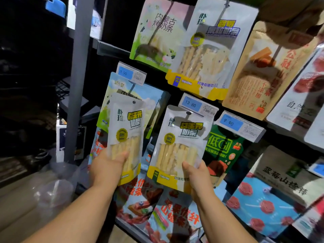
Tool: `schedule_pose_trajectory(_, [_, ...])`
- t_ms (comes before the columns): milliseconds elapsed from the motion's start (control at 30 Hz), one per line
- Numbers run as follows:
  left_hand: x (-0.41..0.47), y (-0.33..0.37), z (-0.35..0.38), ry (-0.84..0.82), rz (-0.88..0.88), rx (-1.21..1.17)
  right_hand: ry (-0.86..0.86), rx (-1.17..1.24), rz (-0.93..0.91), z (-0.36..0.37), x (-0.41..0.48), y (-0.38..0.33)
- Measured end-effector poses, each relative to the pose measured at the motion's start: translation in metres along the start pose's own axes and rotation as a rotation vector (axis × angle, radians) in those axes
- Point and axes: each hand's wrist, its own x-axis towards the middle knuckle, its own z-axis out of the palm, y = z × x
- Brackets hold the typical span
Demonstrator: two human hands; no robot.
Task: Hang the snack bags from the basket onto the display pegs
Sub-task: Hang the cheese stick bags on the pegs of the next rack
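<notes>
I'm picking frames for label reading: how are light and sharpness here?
Head view: the left bag and right bag, both held, are lit and readable; head view's far left is nearly black; packs at the right edge look smeared and stretched.

We see two arms with no sleeves, the left forearm (78,207) and the right forearm (219,218), uncovered from the lower edge up to the wrists. The left hand (107,165) and the right hand (198,178) are ungloved. The left thumb (123,155) and right thumb (186,166) show, while the other fingers are hidden from us.
</notes>
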Motion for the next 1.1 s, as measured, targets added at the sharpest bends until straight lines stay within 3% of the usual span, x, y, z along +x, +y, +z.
schedule_pose_trajectory(400, [-0.008, 0.003, -0.011, -0.161, 0.117, -0.095, 0.058, -0.077, 0.146, 0.011, 0.018, 0.003])
schedule_pose_trajectory(600, [-0.009, -0.001, -0.014, -0.259, 0.11, -0.168, 0.255, -0.158, 0.088, 0.004, 0.004, 0.012])
schedule_pose_trajectory(700, [-0.008, -0.006, -0.013, -0.34, 0.075, -0.21, 0.306, -0.181, -0.054, 0.005, -0.013, 0.012])
schedule_pose_trajectory(800, [-0.009, -0.008, -0.009, -0.474, 0.037, -0.29, 0.087, -0.101, -0.112, 0.008, -0.029, 0.008])
schedule_pose_trajectory(967, [-0.015, -0.009, 0.008, -0.697, -0.034, -0.416, -0.377, 0.12, 0.1, 0.018, -0.044, -0.003])
schedule_pose_trajectory(1100, [-0.016, -0.009, 0.021, -0.739, -0.06, -0.39, -0.331, 0.246, 0.085, 0.012, -0.05, 0.0])
